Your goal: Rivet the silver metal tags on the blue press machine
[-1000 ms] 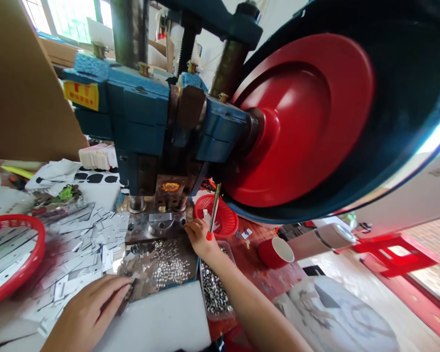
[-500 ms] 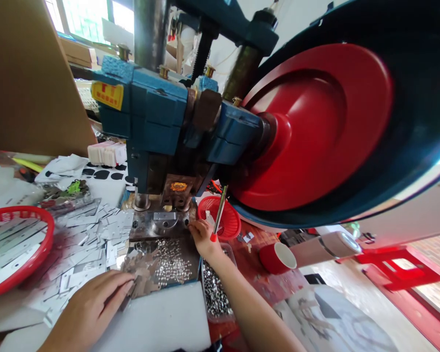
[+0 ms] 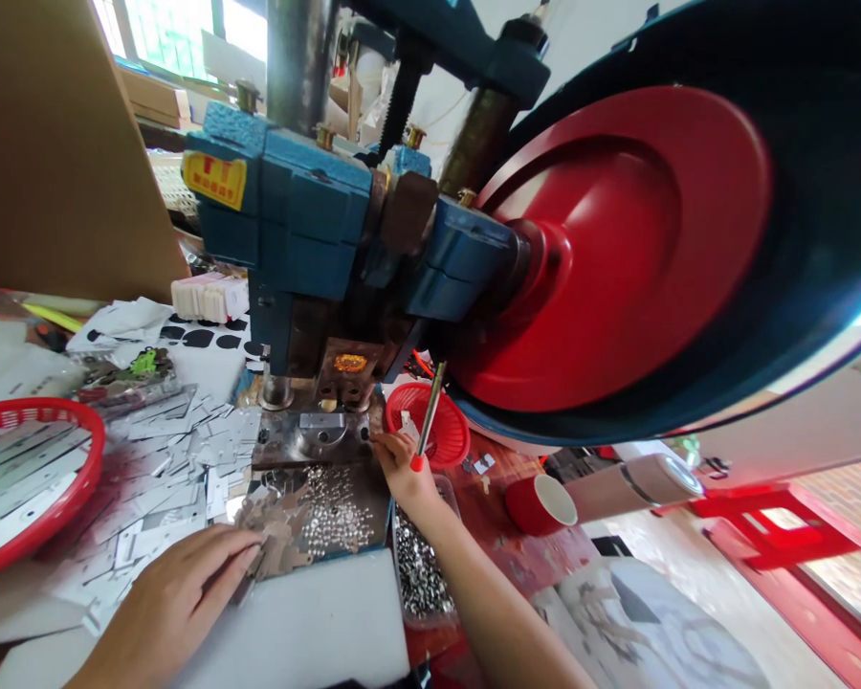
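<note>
My left hand [image 3: 176,593] is at the lower left, thumb and forefinger closed at the edge of a pile of brownish flat metal pieces [image 3: 279,531]. A dark thin flat piece shows at its fingertips. My right hand [image 3: 406,474] reaches to the right end of the steel die [image 3: 322,435] under the blue press [image 3: 308,220]. Its fingers are pinched together, and what they hold is hidden. A metal rod with a red end [image 3: 430,411] slants across that hand; I cannot tell whether the hand grips it. Small shiny rivet-like parts [image 3: 337,512] lie spread before the die.
A large red flywheel [image 3: 617,249] overhangs the right side. Below my right wrist is a clear box of small metal parts [image 3: 420,569]. Red baskets [image 3: 90,478] stand left and behind the hand. Loose metal plates [image 3: 165,459] cover the left. A red cup [image 3: 538,504] stands at right.
Both hands stay almost in place. The whole view has shifted very slightly; the die and press look the same.
</note>
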The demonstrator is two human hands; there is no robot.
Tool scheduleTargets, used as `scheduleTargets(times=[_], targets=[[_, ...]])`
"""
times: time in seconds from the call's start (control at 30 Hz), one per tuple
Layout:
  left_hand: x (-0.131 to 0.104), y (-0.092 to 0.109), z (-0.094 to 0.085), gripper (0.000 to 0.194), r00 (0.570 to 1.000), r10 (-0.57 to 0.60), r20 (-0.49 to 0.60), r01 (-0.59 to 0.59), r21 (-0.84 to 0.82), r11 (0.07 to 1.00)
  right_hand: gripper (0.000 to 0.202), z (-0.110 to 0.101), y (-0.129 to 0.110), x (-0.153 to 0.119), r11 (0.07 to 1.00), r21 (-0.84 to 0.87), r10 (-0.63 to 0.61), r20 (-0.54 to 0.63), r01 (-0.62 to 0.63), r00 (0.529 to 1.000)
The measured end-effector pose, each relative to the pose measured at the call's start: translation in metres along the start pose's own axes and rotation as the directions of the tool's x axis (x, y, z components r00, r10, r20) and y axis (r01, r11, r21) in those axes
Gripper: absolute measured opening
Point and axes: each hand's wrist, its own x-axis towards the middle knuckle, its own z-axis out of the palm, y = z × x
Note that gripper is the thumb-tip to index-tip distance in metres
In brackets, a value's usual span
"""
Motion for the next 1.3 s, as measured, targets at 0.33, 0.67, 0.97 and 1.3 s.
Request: scheduleTargets(times=[0.33,0.67,0.97,1.3], targets=[[0.001,0.001,0.0,0.024,0.999,0.033,-0.033,-0.033,-0.001,0.999,0.012,-0.005,-0.019,-0.01,0.97,-0.232,-0.046,0.088,0.066,0.995],[0.053,0.02,-0.03,0.03,0.995,-0.065,0.082,0.074,-0.113,0.991,0.015,-0.001,-0.051,0.023,0.986,-0.123,-0.109,0.001,0.108,0.994],[0.125,0.02,-0.011,0.028,0.95,-0.297,0.099,0.313,-0.32,0.894,0.012,0.015,-0.084,0.055,0.959,-0.264,-0.093,0.063,0.107,0.994],[0.152,0.023,-0.003,0.028,0.9,-0.414,0.139,0.436,-0.352,0.828,0.026,-0.002,-0.084,0.038,0.923,-0.27,-0.248,0.124,0.273,0.961]])
